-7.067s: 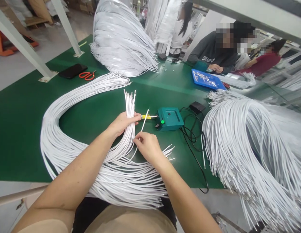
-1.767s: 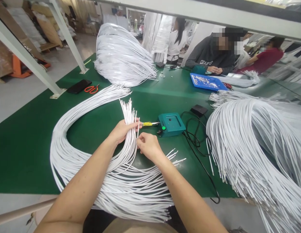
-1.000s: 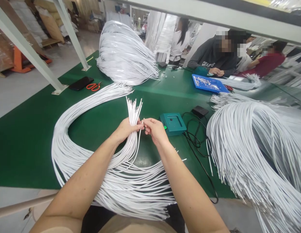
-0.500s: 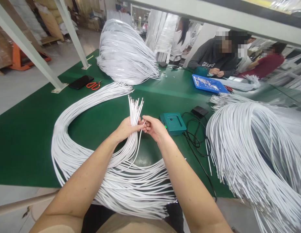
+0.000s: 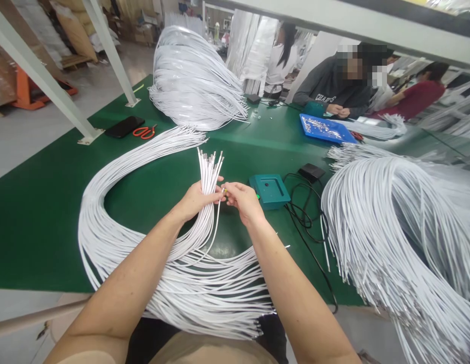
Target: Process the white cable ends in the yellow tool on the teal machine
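One slackening of the left hand (image 5: 195, 200), clasping white cables (image 5: 208, 174) near the teal box (image 5: 271, 202), could spill them while the right hand (image 5: 242, 199) pinches a lone cable (image 5: 218, 217).

The white wires (image 5: 207, 177) at the centre look smooth and plastic-coated, their tips (image 5: 221, 154) bare shiny metal. The green tabletop (image 5: 38, 222) is smooth with a soft sheen. The box (image 5: 271, 189) right of centre looks like satin plastic, the tray (image 5: 318, 137) at upper right glossy plastic, the posts (image 5: 110, 50) at upper left painted metal.
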A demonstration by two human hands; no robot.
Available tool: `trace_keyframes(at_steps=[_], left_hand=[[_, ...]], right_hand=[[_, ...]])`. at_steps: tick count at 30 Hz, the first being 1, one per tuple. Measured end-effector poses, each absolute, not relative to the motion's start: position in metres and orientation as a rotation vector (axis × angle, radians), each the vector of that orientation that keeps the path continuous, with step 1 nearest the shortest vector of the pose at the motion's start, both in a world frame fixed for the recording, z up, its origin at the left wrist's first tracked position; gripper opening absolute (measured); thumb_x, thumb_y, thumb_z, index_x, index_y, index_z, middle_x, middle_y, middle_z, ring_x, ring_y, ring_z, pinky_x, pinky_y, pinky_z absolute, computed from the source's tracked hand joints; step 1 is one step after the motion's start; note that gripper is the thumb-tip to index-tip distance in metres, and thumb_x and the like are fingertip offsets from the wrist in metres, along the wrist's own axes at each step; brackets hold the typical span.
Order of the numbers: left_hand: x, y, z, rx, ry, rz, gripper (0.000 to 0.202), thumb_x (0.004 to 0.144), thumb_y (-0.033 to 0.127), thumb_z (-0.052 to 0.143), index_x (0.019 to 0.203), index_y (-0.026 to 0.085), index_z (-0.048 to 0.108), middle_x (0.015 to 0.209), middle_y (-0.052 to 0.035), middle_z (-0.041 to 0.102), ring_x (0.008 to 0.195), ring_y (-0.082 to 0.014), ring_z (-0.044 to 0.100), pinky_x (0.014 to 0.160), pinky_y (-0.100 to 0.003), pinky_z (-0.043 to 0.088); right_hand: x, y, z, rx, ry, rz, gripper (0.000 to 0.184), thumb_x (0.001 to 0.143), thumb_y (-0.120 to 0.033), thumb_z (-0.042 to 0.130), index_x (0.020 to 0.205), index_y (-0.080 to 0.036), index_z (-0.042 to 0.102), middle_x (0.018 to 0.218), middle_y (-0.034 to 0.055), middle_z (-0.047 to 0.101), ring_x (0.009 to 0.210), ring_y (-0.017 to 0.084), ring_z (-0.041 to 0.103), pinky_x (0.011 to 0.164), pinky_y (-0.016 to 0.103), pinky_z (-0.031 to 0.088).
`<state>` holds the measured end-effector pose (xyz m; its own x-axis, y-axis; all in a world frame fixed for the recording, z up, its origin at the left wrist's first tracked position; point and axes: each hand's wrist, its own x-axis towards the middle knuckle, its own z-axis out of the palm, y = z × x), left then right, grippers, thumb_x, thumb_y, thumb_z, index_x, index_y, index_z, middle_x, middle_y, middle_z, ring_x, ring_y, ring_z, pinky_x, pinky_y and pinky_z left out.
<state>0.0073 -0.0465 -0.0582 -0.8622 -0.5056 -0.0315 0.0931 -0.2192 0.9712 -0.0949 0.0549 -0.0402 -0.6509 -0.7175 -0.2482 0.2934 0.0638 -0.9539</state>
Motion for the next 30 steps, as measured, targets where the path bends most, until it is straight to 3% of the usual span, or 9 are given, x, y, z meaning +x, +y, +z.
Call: trace_keyframes(at_steps=[5,8,12,14,20,25,30], left_hand=[[0.006,-0.049,-0.062,0.484,-1.615,-2.23,0.051,0.065,0.018,0.072,0.114,0.014,0.057,0.082,-0.0021,0.065,0.071,-0.0119,0.063,0.068,-0.024,0.049],[0.005,-0.051,-0.062,0.497,-1.608,-2.271,0.046,0.064,0.016,0.072,0.109,0.013,0.06,0.082,-0.0032,0.066,0.072,-0.0126,0.063,0.066,-0.023,0.048],[0.005,-0.052,-0.063,0.56,-1.522,-2.326,0.045,0.061,0.013,0.074,0.104,0.011,0.062,0.073,-0.0003,0.064,0.062,-0.0088,0.06,0.065,-0.022,0.048],[0.005,-0.053,-0.066,0.597,-1.48,-2.346,0.045,0.059,0.011,0.075,0.102,0.01,0.062,0.069,0.0006,0.063,0.058,-0.0075,0.058,0.067,-0.024,0.049],[-0.004,-0.056,-0.08,0.718,-1.433,-2.287,0.049,0.057,0.013,0.077,0.102,0.008,0.061,0.07,-0.0007,0.063,0.068,-0.0142,0.065,0.079,-0.031,0.051],[-0.011,-0.053,-0.085,0.758,-1.507,-2.163,0.049,0.057,0.016,0.077,0.102,0.008,0.061,0.068,-0.0003,0.063,0.069,-0.0165,0.067,0.079,-0.031,0.051],[-0.014,-0.053,-0.089,0.773,-1.556,-2.112,0.051,0.056,0.015,0.076,0.104,0.008,0.061,0.067,-0.0005,0.065,0.069,-0.0171,0.067,0.078,-0.032,0.051]], right_hand=[[-0.097,0.055,-0.042,-0.609,1.715,-1.578,0.017,0.071,-0.03,0.06,0.074,-0.014,0.065,0.06,-0.0016,0.058,0.051,0.007,0.047,0.055,0.022,0.04],[-0.096,0.058,-0.045,-1.052,2.168,-1.438,0.018,0.08,-0.028,0.051,0.073,-0.017,0.063,0.069,0.0009,0.061,0.063,0.012,0.052,0.062,0.025,0.04],[-0.095,0.063,-0.049,-1.846,2.598,-0.924,0.029,0.091,-0.024,0.036,0.075,-0.017,0.059,0.08,0.0064,0.058,0.076,0.017,0.051,0.071,0.028,0.037],[-0.099,0.064,-0.05,-2.049,2.636,-0.68,0.032,0.093,-0.024,0.031,0.077,-0.016,0.058,0.082,0.0079,0.058,0.078,0.018,0.05,0.072,0.029,0.036],[-0.131,0.061,-0.047,-2.011,2.712,-0.396,0.019,0.09,-0.023,0.043,0.1,-0.017,0.058,0.096,0.009,0.063,0.09,0.021,0.052,0.082,0.032,0.032],[-0.152,0.06,-0.047,-1.968,2.589,-0.08,0.012,0.086,-0.018,0.048,0.087,-0.017,0.06,0.076,0.0048,0.066,0.076,0.018,0.056,0.095,0.034,0.025],[-0.157,0.059,-0.051,-1.993,2.562,-0.209,0.006,0.077,-0.015,0.057,0.08,-0.018,0.061,0.076,0.0045,0.066,0.08,0.019,0.052,0.085,0.031,0.03]])
